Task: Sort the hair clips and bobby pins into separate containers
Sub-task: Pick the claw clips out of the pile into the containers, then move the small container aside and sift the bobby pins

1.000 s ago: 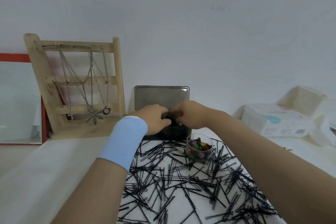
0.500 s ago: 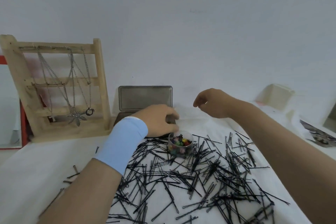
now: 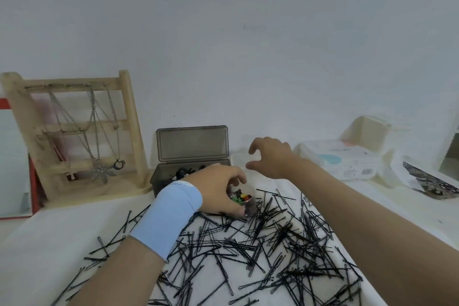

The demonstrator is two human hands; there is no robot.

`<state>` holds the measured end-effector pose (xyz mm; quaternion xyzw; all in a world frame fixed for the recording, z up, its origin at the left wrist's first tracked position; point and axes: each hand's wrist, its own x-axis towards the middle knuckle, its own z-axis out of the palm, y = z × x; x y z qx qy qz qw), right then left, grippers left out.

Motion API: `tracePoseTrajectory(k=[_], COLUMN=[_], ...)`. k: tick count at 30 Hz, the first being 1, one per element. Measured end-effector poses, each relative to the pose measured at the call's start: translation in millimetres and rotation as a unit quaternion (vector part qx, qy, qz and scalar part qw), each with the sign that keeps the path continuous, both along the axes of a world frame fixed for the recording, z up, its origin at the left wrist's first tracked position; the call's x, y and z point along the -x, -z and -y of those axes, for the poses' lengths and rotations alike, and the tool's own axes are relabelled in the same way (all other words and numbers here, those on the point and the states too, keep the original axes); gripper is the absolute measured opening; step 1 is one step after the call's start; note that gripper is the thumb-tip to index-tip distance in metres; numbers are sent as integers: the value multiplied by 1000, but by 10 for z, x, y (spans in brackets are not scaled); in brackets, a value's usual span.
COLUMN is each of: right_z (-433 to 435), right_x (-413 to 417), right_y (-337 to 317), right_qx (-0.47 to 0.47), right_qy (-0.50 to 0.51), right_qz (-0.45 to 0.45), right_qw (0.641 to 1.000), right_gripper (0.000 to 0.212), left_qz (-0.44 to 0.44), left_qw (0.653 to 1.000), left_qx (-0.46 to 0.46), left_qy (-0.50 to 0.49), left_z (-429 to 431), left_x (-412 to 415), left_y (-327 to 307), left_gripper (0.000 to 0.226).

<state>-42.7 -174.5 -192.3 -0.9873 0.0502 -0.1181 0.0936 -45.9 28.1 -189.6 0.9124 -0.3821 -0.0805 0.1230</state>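
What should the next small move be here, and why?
Likely the right hand closes on the pale translucent piece beside the open grey box. It hovers open right next to it, while the left hand grips the clear cup of coloured clips.

Left hand grips the clear cup of clips among bobby pins; right hand hovers beyond

Black bobby pins are scattered over the counter; coloured hair clips are kept in a clear cup beside an open grey box.
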Motion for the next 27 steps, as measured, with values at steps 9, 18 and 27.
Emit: tracePoseTrajectory(k=[9, 18, 27], right_z=[-894, -2126, -2632], right_x=[77, -176, -365], right_y=[-330, -175, 107], right_qx=[-134, -75, 101], right_qy=[-184, -279, -280], right_qz=[8, -86, -74], right_qw=[974, 954, 952], right_gripper=[42, 46, 52], left_qz=[-26, -38, -30], left_qw=[989, 960, 941], left_qx=[7, -25, -35], left_qy=[-147, -276, -336], left_z=[-1088, -2265, -2617], left_x=[-162, -163, -212], left_y=[-331, -123, 74], left_gripper=[87, 79, 83])
